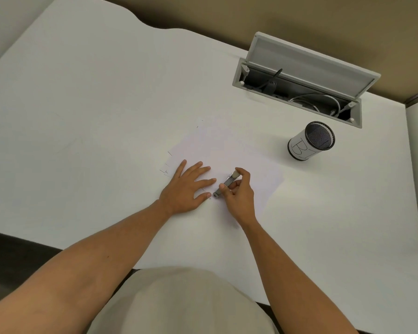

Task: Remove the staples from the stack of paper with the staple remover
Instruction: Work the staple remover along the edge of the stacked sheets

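A stack of white paper (pixel 227 145) lies at an angle on the white desk (pixel 94 116). My left hand (pixel 187 186) rests flat on the paper's near left part with its fingers spread. My right hand (pixel 238 192) grips a slim metal staple remover (pixel 227 183), whose lower tip touches the paper just right of my left fingertips. A few thin dark staples (pixel 167 171) lie on the desk by the paper's left corner.
A mesh pen cup (pixel 310 141) with a white label lies tipped on the desk at the right. Behind it a cable hatch (pixel 297 85) stands with its lid raised, cables inside. The desk's near edge runs just in front of my body.
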